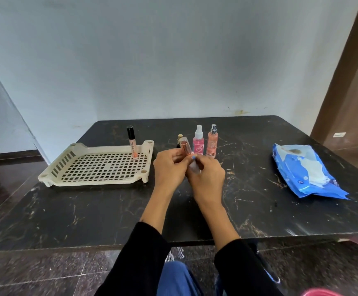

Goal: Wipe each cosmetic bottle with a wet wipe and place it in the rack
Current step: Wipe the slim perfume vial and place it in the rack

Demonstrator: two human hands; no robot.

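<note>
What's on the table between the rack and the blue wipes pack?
Head view: three upright bottles and both hands, left hand and right hand, holding another bottle, between rack and wipes pack.

Both forearms in black sleeves are reaching toward 12 o'clock, meeting mid-frame; the left hand [169, 167] is curling its fingers closed at 9 o'clock of the right hand [208, 178], fingers likewise curled, the two touching.

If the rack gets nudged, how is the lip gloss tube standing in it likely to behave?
The lip gloss tube is tall and thin on a narrow base, so it probably tips easily. Being round, it would likely roll on the rack, whose raised rim may stop it.
</note>
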